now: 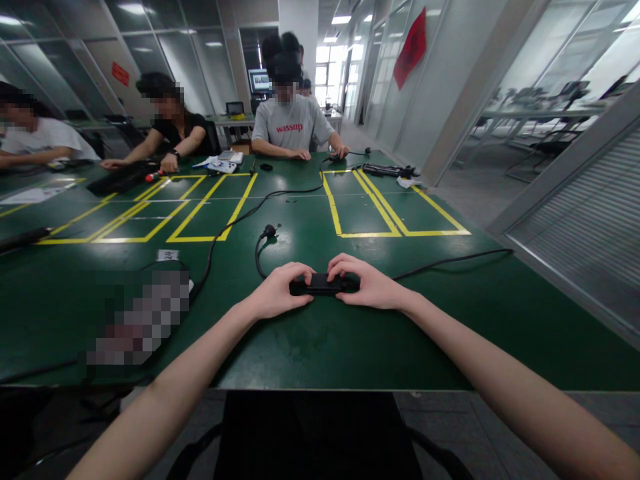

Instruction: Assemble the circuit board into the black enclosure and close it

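Note:
A black power adapter (324, 283) lies on the green table (310, 353) in front of me, its long side running left to right. My left hand (283, 288) grips its left end, thumb at the near side and fingers curled over the top. The right end is held the same way by my right hand (373, 283). Beyond my left hand a black plug (270, 231) rests on the table, and its cord (258, 257) curves down behind that hand. Another black cord (450, 261) leads off to the right from behind my right hand. My fingers cover both ends of the adapter.
A power strip (145, 317), mostly blurred out, lies at left with a long cable (250, 210) crossing the table. Yellow tape outlines (370, 235) mark the surface. Across the table sit several people; one person's hand (340, 152) touches a small dark object. A folded black tripod-like item (385, 171) lies far right.

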A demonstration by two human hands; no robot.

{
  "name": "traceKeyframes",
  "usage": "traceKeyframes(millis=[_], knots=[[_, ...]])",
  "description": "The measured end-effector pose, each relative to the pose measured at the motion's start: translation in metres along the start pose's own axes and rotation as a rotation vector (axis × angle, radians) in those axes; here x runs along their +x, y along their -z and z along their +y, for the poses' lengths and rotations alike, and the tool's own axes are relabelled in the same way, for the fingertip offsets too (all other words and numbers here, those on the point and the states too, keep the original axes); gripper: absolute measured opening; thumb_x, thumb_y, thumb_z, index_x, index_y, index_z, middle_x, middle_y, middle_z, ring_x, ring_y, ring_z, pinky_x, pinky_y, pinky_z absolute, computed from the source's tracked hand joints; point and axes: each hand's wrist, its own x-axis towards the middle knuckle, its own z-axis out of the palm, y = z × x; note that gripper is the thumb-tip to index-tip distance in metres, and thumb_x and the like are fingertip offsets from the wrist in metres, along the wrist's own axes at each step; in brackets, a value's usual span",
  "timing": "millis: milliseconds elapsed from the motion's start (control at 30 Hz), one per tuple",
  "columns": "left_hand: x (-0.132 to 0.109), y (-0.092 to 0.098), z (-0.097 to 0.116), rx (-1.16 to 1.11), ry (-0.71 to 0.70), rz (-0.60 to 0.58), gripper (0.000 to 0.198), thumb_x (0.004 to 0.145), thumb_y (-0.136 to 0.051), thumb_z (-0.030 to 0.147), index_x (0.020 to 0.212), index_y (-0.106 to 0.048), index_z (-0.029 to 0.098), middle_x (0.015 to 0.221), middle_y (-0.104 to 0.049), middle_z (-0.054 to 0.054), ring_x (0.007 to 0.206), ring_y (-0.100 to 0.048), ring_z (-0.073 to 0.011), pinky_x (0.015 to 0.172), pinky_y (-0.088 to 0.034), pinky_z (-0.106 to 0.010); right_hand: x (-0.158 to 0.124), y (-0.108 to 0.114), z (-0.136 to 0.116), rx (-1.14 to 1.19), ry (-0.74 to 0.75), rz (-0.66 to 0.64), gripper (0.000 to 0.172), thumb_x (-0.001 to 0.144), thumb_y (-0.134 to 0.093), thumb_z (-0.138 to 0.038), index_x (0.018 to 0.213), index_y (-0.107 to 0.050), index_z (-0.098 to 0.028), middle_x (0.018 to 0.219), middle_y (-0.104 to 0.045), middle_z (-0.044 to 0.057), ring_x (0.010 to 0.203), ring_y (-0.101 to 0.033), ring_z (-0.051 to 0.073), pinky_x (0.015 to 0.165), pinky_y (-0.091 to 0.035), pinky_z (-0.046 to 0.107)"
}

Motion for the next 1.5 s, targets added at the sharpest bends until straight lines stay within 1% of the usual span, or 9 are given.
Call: traceKeyframes(millis=[167,300,467,733,867,1033,1267,1333,1500], knots=[[0.000,-0.003,-0.003,0.061,0.035,-0.006,0.017,0.083,-0.072,0.021,0.096,-0.060,0.021,0.109,-0.072,-0.005,0.099,-0.066,-0.0217,0.091,-0.052,-0.037,0.000,-0.003,0.003,-0.088,0.039,-0.003,0.034,0.076,-0.073,-0.016,0.108,-0.063,-0.022,0.114,-0.062,0.007,0.107,-0.062,0.023,0.094,-0.053,0.039],[0.000,-0.003,-0.001,0.084,0.068,-0.018,0.023,0.092,-0.065,0.030,0.113,-0.061,0.021,0.109,-0.072,-0.006,0.096,-0.068,-0.0216,0.088,-0.054,-0.036,-0.001,-0.008,0.004,-0.236,0.051,0.000,0.036,0.083,-0.069,-0.020,0.119,-0.063,-0.020,0.112,-0.067,0.009,0.102,-0.065,0.024,0.088,-0.054,0.038],[0.000,-0.004,0.003,0.315,-0.065,-0.039,0.033,0.100,-0.055,0.036,0.128,-0.062,0.020,0.112,-0.072,-0.010,0.101,-0.067,-0.0241,0.092,-0.053,-0.038,0.000,-0.009,0.002,-0.427,0.092,-0.009,0.029,0.094,-0.064,-0.030,0.120,-0.068,-0.018,0.109,-0.074,0.013,0.095,-0.067,0.026,0.084,-0.052,0.040],[0.000,-0.006,0.001,0.466,-0.134,-0.031,0.028,0.097,-0.060,0.034,0.119,-0.067,0.018,0.105,-0.074,-0.010,0.096,-0.068,-0.0255,0.090,-0.053,-0.040,-0.001,-0.009,-0.001,-0.546,0.108,-0.017,0.035,0.098,-0.060,-0.040,0.123,-0.072,-0.018,0.098,-0.077,0.012,0.088,-0.068,0.026,0.079,-0.050,0.039],[0.001,-0.006,0.006,0.372,-0.071,-0.001,0.037,0.092,-0.066,0.042,0.120,-0.065,0.018,0.107,-0.073,-0.010,0.098,-0.069,-0.0267,0.090,-0.054,-0.040,-0.004,-0.010,-0.001,-0.565,0.168,0.012,0.036,0.101,-0.056,-0.036,0.131,-0.068,-0.021,0.120,-0.076,0.013,0.092,-0.068,0.026,0.082,-0.052,0.041],[0.006,-0.009,0.010,0.158,0.092,0.030,0.037,0.105,-0.045,0.042,0.127,-0.065,0.020,0.117,-0.075,-0.008,0.102,-0.070,-0.0241,0.090,-0.055,-0.037,-0.007,-0.009,0.003,-0.624,0.240,0.079,0.038,0.103,-0.047,-0.023,0.137,-0.065,-0.023,0.140,-0.066,0.012,0.094,-0.072,0.025,0.084,-0.057,0.041],[0.004,-0.009,0.006,0.175,0.001,0.092,0.029,0.090,-0.073,0.033,0.116,-0.070,0.018,0.107,-0.073,-0.008,0.098,-0.068,-0.0229,0.088,-0.054,-0.035,-0.003,-0.008,0.001,-0.368,0.125,0.047,0.041,0.092,-0.068,-0.033,0.132,-0.063,-0.024,0.127,-0.071,0.010,0.112,-0.070,0.026,0.094,-0.058,0.039],[0.003,-0.009,0.006,0.210,-0.036,0.117,0.028,0.087,-0.077,0.029,0.112,-0.070,0.019,0.104,-0.072,-0.007,0.097,-0.067,-0.0229,0.088,-0.053,-0.036,-0.002,-0.008,-0.002,-0.298,0.064,0.048,0.039,0.091,-0.070,-0.036,0.128,-0.063,-0.023,0.121,-0.073,0.009,0.107,-0.072,0.025,0.092,-0.057,0.038],[0.002,-0.012,0.008,0.268,-0.072,0.167,0.027,0.085,-0.079,0.028,0.107,-0.066,0.020,0.099,-0.072,-0.005,0.094,-0.066,-0.0233,0.085,-0.054,-0.037,-0.001,-0.008,-0.005,-0.303,-0.025,0.120,0.018,0.094,-0.065,-0.037,0.106,-0.065,-0.023,0.098,-0.075,0.006,0.084,-0.072,0.022,0.077,-0.054,0.033]])
